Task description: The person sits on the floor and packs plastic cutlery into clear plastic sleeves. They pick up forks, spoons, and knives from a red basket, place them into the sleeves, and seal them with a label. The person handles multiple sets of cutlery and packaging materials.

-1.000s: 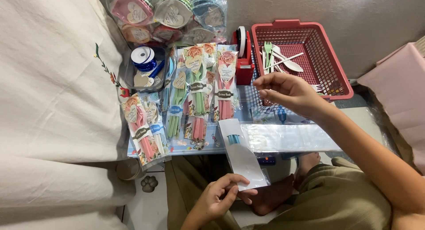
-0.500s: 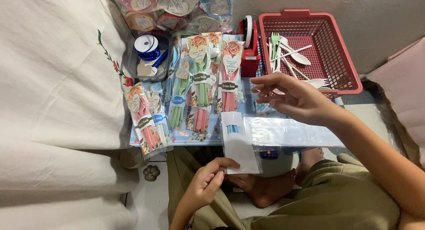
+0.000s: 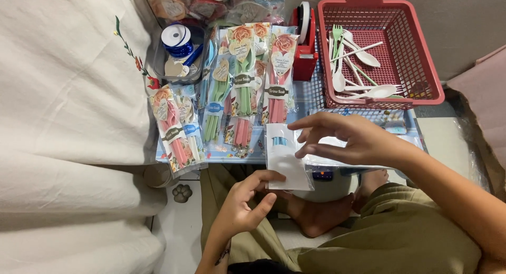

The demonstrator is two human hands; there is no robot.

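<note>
L hand pinches the bottom edge of a clear plastic sleeve w/ a white card insert. R hand hovers over the sleeve's top right, fingers spread, tips at its edge. Just above the grip: packed cutlery sets in rows. Up and right of the grip: red basket w/ loose plastic spoons and forks. Red tape dispenser beside the basket.

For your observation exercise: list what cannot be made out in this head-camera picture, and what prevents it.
- Contents of the white packet: only a blue strip shows through; left hand covers its lower corner.
- Stack of clear sleeves: right hand hides the middle.
- Wrapped items at top: cut off by the edge.
- Red basket: small far-corner bits too small.
</note>
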